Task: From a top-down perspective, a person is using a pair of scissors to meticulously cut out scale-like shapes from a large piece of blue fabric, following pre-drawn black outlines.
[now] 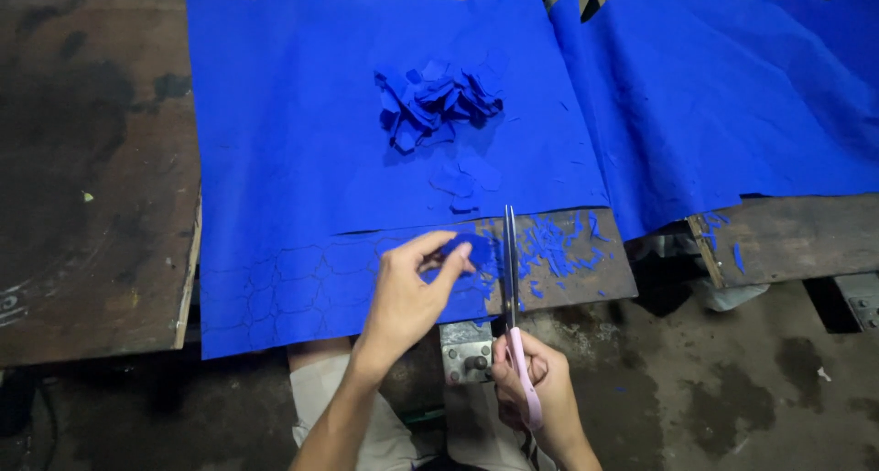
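A large blue felt sheet (302, 151) is spread over a dark, stained wooden bench (92, 205), its near edge hanging over the bench edge at about 7 o'clock, where faint outlines of tile-like shapes are drawn on it. The left hand (407, 292) is held at the near edge of the sheet, and its grip is closed on a small blue felt piece (469, 249) pinched between thumb and fingers. Just beside it, at 3 o'clock from that hand, a pair of scissors (511, 279) is pointed toward 12 o'clock, the blades nearly together along the edge of the pinched piece. The pink scissor handle is enclosed by the right hand (531, 384), whose grip is clamped around it, below the bench edge. At 12 o'clock from the hands, well apart from them, a heap of cut blue pieces (438, 100) is piled on the sheet. Small blue scraps (558, 242) are scattered on the bench at 2 o'clock from the scissors. A second blue sheet (732, 105) is laid at 2 o'clock, overlapping the first one's far right edge.
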